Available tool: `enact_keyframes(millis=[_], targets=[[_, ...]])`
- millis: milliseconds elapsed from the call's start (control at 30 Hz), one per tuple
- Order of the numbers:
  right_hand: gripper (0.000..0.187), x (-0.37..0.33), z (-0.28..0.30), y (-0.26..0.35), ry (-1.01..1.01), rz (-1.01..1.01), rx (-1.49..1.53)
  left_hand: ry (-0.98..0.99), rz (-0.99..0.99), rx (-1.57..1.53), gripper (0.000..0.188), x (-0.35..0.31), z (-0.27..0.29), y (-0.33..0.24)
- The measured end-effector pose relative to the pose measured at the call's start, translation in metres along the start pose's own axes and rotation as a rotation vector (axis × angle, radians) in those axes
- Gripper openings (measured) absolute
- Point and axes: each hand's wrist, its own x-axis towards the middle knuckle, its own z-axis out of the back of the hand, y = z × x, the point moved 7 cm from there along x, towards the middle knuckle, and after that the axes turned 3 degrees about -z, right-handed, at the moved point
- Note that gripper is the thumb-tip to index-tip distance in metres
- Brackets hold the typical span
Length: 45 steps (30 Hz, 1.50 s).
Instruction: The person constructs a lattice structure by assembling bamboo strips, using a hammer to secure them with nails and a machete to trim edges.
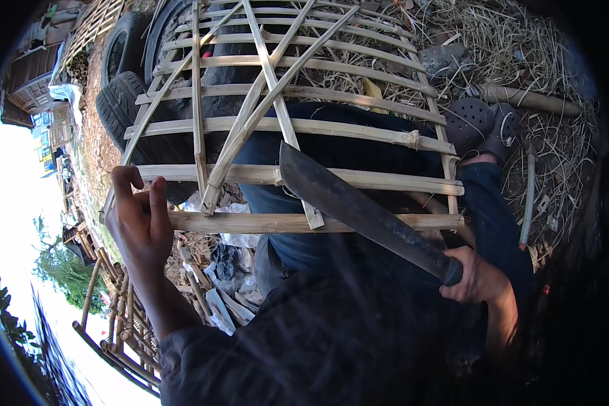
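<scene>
A lattice of split bamboo strips [358, 177] lies over my legs, with long crosswise slats and several diagonal ones tied or woven across them. My left hand [141, 227] is at its near left corner, fingers curled round the edge and thumb raised beside the nearest slat [250, 222]. In my right hand [479, 276] is the handle of a machete [372, 210]. Its dark, broad blade slants up and left across the two nearest slats, the tip close to a diagonal strip. Whether the blade touches the bamboo I cannot tell.
Old tyres [118, 108] stand at the far left of the lattice. Dry straw [480, 34] and a stick [531, 99] cover the ground at right, by my clog [468, 125]. Plastic scraps and wood chips [230, 298] lie below the left hand, near a bamboo rack [125, 325].
</scene>
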Motion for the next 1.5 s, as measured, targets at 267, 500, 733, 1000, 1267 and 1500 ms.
enact_keyframes(millis=[267, 500, 733, 1000, 1267, 1500], targets=[[0.045, 0.012, -0.004, -0.026, -0.105, 0.023, -0.093, 0.141, 0.174, -0.104, 0.021, -0.012, -0.014, 0.003], [0.049, 0.021, -0.008, -0.03, 0.002, -0.053, -0.068, 0.066, -0.557, -0.449, 0.078, -0.01, 0.003, -0.109], [0.05, 0.029, -0.004, -0.04, -0.036, -0.043, -0.124, 0.508, -0.766, -0.094, 0.114, -0.003, -0.052, -0.156], [0.054, 0.029, 0.0, -0.031, -0.092, -0.04, -0.144, 0.381, -0.812, -0.109, 0.097, 0.002, -0.062, -0.151], [0.05, 0.029, -0.001, -0.017, -0.042, -0.08, -0.129, 0.37, -0.819, -0.148, 0.096, 0.006, -0.065, -0.15], [0.048, 0.038, -0.007, -0.022, -0.043, -0.02, -0.145, 0.39, -0.769, -0.168, 0.1, 0.003, -0.067, -0.139]])
